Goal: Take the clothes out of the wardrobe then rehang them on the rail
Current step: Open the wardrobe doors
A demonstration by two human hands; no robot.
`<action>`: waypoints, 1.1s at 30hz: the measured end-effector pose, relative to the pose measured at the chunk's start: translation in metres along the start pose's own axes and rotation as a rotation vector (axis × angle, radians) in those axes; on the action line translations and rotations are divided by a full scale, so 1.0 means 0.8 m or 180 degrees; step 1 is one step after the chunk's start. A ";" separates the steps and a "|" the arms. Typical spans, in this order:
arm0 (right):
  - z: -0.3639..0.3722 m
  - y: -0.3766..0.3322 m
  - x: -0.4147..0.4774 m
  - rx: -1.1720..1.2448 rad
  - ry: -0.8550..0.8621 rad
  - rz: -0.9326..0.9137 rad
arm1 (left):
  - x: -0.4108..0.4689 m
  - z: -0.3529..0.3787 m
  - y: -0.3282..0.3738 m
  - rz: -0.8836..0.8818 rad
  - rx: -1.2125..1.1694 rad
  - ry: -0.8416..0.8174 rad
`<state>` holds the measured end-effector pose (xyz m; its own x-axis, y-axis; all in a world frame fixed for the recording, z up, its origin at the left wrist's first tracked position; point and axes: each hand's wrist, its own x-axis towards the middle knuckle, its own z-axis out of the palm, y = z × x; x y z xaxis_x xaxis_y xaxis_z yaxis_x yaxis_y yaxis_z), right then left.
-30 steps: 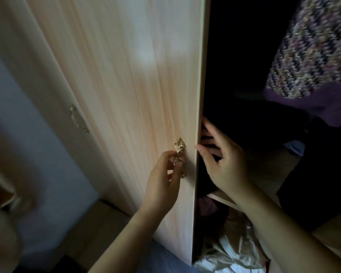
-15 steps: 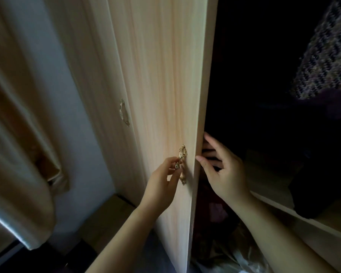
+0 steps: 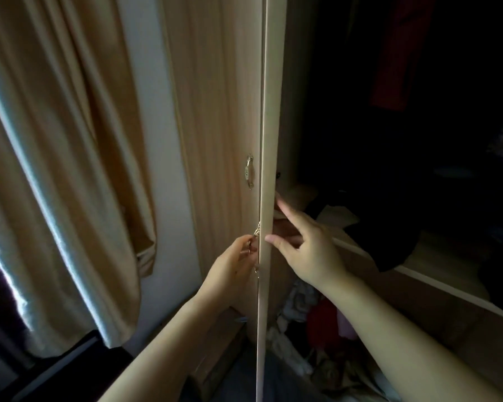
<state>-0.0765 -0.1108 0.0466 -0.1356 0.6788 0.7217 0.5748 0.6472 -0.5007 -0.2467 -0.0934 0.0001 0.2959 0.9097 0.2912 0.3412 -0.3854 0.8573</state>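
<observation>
A light wood wardrobe door (image 3: 269,140) stands swung open, seen edge-on down the middle of the view. My left hand (image 3: 233,268) pinches its gold handle (image 3: 256,232) on the outer face. My right hand (image 3: 305,245) lies against the door's inner side, fingers straight, thumb on the edge. Inside the dark wardrobe a red garment (image 3: 401,50) hangs at the top right. Dark clothes (image 3: 389,236) lie on a shelf. Crumpled clothes (image 3: 325,323) are piled at the bottom.
A second wardrobe door (image 3: 215,126) with its own metal handle (image 3: 249,175) stays closed on the left. A tan curtain (image 3: 55,169) hangs at far left beside a pale wall (image 3: 157,140). A wooden shelf edge (image 3: 447,285) runs across the right.
The door has swung further open, from showing its broad face to standing edge-on. Both hands stayed on it, and the view turned left, bringing more curtain in.
</observation>
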 end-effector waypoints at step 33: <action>0.257 0.090 0.171 -0.0171 -0.0210 -0.1413 | 0.034 -0.139 -0.091 -0.0703 0.0895 0.2756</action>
<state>-0.2192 0.0999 0.0110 -0.4287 0.3612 0.8281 0.4902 0.8629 -0.1227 -0.3627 -0.0236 -0.0077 -0.5302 0.7213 0.4457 0.5471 -0.1106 0.8297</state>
